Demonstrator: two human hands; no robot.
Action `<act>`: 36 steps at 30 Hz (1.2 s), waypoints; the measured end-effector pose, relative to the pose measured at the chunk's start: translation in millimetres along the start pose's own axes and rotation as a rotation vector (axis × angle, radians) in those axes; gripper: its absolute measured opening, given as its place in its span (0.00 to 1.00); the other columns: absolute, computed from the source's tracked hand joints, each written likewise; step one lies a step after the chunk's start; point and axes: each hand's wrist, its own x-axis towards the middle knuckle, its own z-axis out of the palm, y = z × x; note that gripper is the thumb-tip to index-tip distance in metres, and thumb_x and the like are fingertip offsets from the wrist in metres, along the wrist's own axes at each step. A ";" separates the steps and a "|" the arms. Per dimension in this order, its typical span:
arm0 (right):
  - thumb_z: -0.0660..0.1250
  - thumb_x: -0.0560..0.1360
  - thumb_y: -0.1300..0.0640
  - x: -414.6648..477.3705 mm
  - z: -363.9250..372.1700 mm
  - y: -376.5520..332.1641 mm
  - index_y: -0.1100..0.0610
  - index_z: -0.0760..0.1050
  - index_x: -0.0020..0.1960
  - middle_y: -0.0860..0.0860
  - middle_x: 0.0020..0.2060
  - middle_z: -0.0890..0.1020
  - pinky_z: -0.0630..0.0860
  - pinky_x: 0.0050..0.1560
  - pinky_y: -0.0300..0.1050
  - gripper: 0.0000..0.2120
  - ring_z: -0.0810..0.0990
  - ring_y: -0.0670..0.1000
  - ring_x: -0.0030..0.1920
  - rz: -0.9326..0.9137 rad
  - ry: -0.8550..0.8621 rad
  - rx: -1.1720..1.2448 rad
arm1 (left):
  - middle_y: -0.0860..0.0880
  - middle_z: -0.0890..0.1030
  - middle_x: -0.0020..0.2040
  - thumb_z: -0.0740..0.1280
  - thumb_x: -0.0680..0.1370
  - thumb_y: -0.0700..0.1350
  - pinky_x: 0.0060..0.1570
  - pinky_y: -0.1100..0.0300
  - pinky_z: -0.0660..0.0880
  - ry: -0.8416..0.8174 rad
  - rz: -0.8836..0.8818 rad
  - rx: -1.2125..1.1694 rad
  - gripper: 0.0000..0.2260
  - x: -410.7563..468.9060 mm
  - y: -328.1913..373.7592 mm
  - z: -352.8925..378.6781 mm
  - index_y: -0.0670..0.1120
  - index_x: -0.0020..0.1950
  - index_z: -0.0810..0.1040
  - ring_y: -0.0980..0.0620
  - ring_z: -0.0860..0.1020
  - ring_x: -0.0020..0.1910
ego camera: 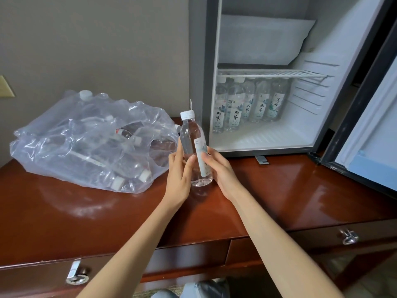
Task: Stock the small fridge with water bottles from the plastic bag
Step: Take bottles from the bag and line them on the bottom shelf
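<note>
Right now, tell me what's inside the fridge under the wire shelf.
Under the wire shelf of the fridge, at least five labelled water bottles stand upright at the back left. The shelf rail covers their caps, and anything behind them is hidden.

One bottle [194, 147] was between the left grip [180, 172] and right grip [220, 168]. Five bottles [262, 104] showed in one fridge [268, 138] beyond, with one bag [71, 151] leftward.

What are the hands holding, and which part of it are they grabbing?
A water bottle. The left hand and right hand grip its lower half, one on each side.
</note>
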 end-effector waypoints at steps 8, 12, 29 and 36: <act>0.72 0.71 0.48 -3.6 0.0 -0.6 0.54 0.70 0.70 0.55 0.62 0.79 0.68 0.69 0.58 0.29 0.76 0.59 0.65 0.048 0.041 0.085 | 0.76 0.65 0.63 0.62 0.76 0.63 0.58 0.62 0.70 0.019 0.038 0.021 0.33 -4.3 4.1 0.2 0.65 0.76 0.47 0.70 0.71 0.61; 0.69 0.73 0.45 -9.8 -0.3 -3.2 0.54 0.72 0.69 0.55 0.62 0.79 0.70 0.67 0.55 0.27 0.77 0.57 0.64 0.038 0.043 0.079 | 0.64 0.69 0.58 0.60 0.76 0.65 0.49 0.72 0.64 0.012 0.063 0.174 0.35 -6.2 6.1 1.3 0.65 0.76 0.44 0.77 0.68 0.55; 0.71 0.67 0.37 -48.0 2.1 -10.5 0.51 0.78 0.62 0.52 0.57 0.83 0.74 0.61 0.47 0.28 0.80 0.52 0.60 0.032 0.032 -0.114 | 0.61 0.75 0.61 0.69 0.74 0.59 0.58 0.59 0.76 -0.073 -0.062 0.077 0.31 -45.9 18.0 -2.8 0.60 0.72 0.58 0.63 0.77 0.59; 0.72 0.68 0.40 -70.6 -9.2 -17.1 0.55 0.77 0.63 0.53 0.57 0.83 0.70 0.67 0.56 0.29 0.80 0.54 0.60 0.001 0.038 -0.113 | 0.54 0.77 0.59 0.71 0.75 0.45 0.53 0.49 0.79 -0.084 -0.111 -0.075 0.29 -60.7 30.9 13.7 0.57 0.71 0.61 0.55 0.79 0.57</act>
